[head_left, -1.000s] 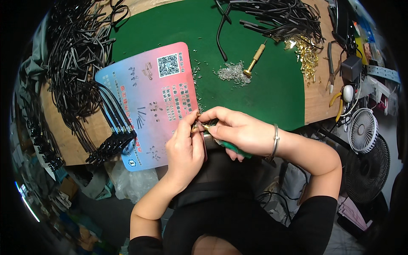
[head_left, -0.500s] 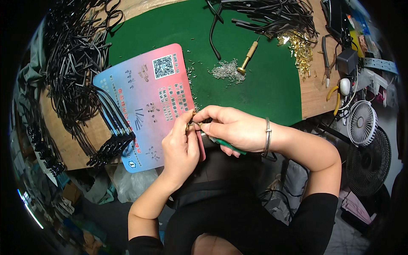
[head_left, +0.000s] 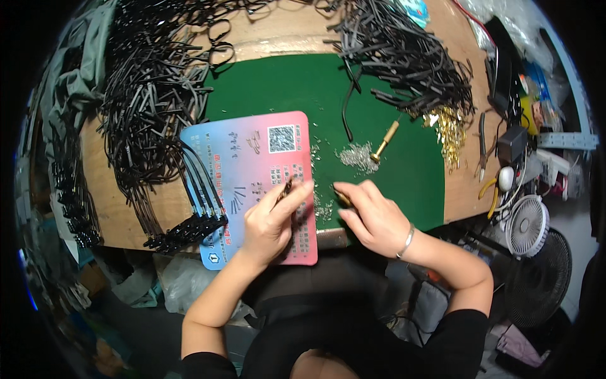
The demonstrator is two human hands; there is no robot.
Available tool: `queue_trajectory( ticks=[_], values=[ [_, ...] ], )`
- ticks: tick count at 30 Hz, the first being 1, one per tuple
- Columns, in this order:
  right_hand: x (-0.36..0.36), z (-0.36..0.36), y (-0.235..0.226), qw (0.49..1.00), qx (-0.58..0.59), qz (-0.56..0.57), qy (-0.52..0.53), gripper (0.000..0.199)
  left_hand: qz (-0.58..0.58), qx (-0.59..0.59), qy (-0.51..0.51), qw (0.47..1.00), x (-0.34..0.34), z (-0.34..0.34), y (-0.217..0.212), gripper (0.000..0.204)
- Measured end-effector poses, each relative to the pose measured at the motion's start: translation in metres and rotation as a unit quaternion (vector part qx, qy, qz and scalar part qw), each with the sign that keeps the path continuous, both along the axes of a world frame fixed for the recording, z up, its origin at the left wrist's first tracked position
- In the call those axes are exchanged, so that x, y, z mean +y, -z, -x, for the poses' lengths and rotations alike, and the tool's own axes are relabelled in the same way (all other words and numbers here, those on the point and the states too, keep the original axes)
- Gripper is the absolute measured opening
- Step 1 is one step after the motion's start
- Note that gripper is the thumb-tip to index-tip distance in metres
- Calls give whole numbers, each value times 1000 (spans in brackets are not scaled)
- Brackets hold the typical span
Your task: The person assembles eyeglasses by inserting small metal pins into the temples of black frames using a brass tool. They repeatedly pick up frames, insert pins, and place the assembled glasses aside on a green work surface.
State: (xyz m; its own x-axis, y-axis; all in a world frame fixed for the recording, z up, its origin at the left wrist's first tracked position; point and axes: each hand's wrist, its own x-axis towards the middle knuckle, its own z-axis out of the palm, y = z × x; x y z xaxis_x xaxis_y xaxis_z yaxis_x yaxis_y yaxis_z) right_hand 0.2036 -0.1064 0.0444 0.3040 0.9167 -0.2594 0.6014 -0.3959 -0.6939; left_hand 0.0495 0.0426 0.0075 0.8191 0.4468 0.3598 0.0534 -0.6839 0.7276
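Head view looks down on a wooden table (head_left: 126, 208), and a smooth green mat (head_left: 303, 88) covers its middle part. No box, tray or other container holding something is visible; everything lies loose. Two big heaps of black cords lie on the table, too many to count: one heap (head_left: 151, 95) at the left, one heap (head_left: 404, 57) at the far right side. One flat card (head_left: 252, 170) with rounded corners, blue at the left side and pink at the right, lies across the mat's near edge. About five black cords with thick end pieces (head_left: 189, 230) lie side by side over its left edge. At the right edge of the table stand two round fans, one white (head_left: 527, 224) and one black (head_left: 543, 284). On the mat are one pile of small silver metal parts (head_left: 358, 156), one short tool with wooden handle and brass tip (head_left: 385, 140), and one pile of shiny golden parts (head_left: 449, 129).

The left hand (head_left: 270, 221) rests on the pink part of the card, and its thumb and forefinger are pinched on a thin dark piece (head_left: 284, 189) with a metal end, just above the card. The right hand (head_left: 372, 215) is loosely curled on the near edge of the mat, well apart from the left one, and its fingertips close on a small brass-coloured thing (head_left: 342, 197); what it is I cannot tell. One silver bracelet (head_left: 408, 242) sits on the right wrist.
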Motion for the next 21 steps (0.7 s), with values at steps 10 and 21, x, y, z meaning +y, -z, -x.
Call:
queue_trajectory(
  ticks=[10, 21],
  values=[
    [99, -25, -45, 993, 26, 32, -108, 31, 629, -2, 96, 771, 18, 64, -15, 52],
    [236, -67, 17, 988, -125, -89, -22, 38, 530, 29, -53, 846, 1, 52, -10, 27]
  ],
)
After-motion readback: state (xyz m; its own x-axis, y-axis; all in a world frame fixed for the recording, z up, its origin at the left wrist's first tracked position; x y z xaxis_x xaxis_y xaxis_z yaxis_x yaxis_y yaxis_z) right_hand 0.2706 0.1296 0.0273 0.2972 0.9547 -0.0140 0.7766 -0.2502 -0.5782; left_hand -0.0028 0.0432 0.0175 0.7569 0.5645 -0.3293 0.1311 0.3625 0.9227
